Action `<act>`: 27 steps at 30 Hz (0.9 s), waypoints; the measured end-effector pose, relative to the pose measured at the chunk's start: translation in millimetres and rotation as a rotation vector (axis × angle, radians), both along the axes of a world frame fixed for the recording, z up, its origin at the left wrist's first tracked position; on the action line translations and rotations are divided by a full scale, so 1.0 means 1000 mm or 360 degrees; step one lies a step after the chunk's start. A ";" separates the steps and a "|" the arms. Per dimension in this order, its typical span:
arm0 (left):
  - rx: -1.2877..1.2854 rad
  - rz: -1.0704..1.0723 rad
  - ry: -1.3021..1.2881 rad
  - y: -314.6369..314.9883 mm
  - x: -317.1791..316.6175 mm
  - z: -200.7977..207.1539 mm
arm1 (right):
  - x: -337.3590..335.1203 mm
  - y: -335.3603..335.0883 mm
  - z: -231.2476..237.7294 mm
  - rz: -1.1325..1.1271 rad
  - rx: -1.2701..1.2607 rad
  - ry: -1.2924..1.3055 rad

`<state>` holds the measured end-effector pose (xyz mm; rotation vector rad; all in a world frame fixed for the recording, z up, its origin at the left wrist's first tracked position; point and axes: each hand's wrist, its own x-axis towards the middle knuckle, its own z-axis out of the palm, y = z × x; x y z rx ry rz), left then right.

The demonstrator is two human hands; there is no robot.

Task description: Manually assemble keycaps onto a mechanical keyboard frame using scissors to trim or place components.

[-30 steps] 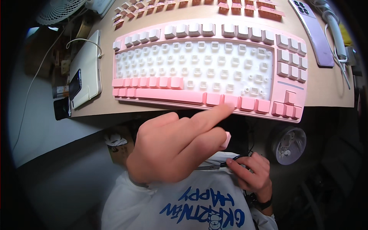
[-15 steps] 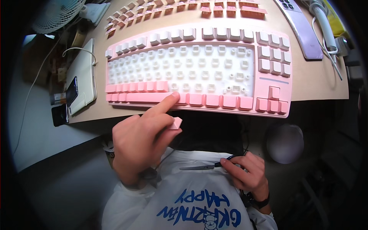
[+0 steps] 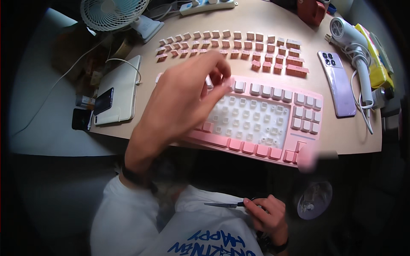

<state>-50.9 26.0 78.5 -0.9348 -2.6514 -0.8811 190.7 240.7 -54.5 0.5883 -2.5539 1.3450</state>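
Grips scissors (image 3: 221, 205) in the right hand (image 3: 267, 215), low before the shirt (image 3: 183, 230). Holds the left hand (image 3: 179, 94) curled over the pink keyboard (image 3: 252, 115) on the bench (image 3: 344, 138); cannot tell whether clamped on anything. Seems midway through capping, likely calling next for keycaps (image 3: 297, 69) from the rows beyond.

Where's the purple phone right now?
In the head view, the purple phone lies on the right side of the table, between the keyboard and the hair dryer.

Left hand (image 3: 181, 94) hovers over the keyboard (image 3: 252, 119) — perhaps pinching a keycap (image 3: 231, 82) (blurred).
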 end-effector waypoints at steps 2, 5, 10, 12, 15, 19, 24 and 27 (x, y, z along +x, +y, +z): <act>-0.0115 0.0070 -0.0182 0.007 -0.025 -0.001 | 0.002 0.002 -0.002 -0.0021 -0.0012 0.0010; -0.0324 0.0091 -0.0185 0.017 -0.047 -0.002 | 0.004 0.008 -0.007 -0.0078 -0.0008 0.0014; -0.0454 0.0106 -0.0196 0.026 -0.063 -0.011 | 0.005 0.018 -0.012 -0.0137 -0.0019 -0.0040; -0.0496 0.0109 -0.0253 0.030 -0.066 -0.015 | 0.004 0.020 -0.013 -0.0139 -0.0020 -0.0055; -0.0486 0.0071 -0.0188 0.031 -0.070 -0.022 | 0.001 0.022 -0.013 -0.0131 -0.0017 -0.0072; -0.0538 0.0055 -0.0176 0.036 -0.072 -0.024 | -0.001 0.023 -0.013 -0.0116 -0.0007 -0.0085; -0.0555 0.0025 -0.0028 0.036 -0.073 -0.029 | -0.002 0.022 -0.014 -0.0107 -0.0006 -0.0102; -0.0632 0.0027 0.0027 0.039 -0.076 -0.033 | -0.002 0.024 -0.013 -0.0110 0.0004 -0.0127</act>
